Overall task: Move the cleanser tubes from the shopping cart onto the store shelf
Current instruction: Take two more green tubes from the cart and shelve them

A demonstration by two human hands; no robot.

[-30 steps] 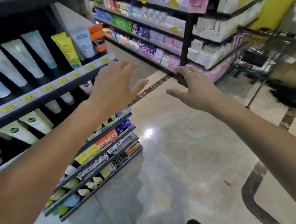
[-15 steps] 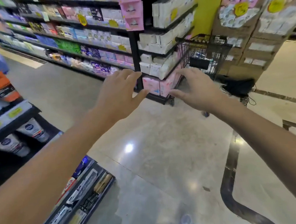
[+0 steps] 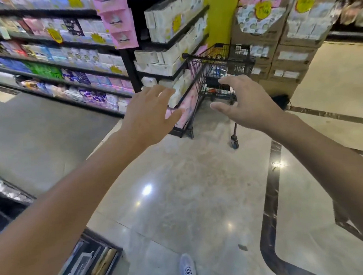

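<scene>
From the head camera, both bare arms reach forward over a glossy pale floor crossed by a dark inlaid stripe. The left hand is held out with its fingers spread and relaxed, holding nothing, and it hangs in front of the end of a black store shelf stacked with white and pink packs. The right hand is likewise empty, fingers straight and slightly parted, thumb pointing toward the left hand; it hovers in front of the shopping cart, not touching it. The cart, a black wire basket on castors, stands well ahead of the person, just beside the shelf end and in front of stacked cardboard boxes. Something bluish lies inside the basket, too blurred to tell whether it is the cleanser tubes. A white shoe shows at the bottom edge, and a low black shelf corner sits at lower left.
</scene>
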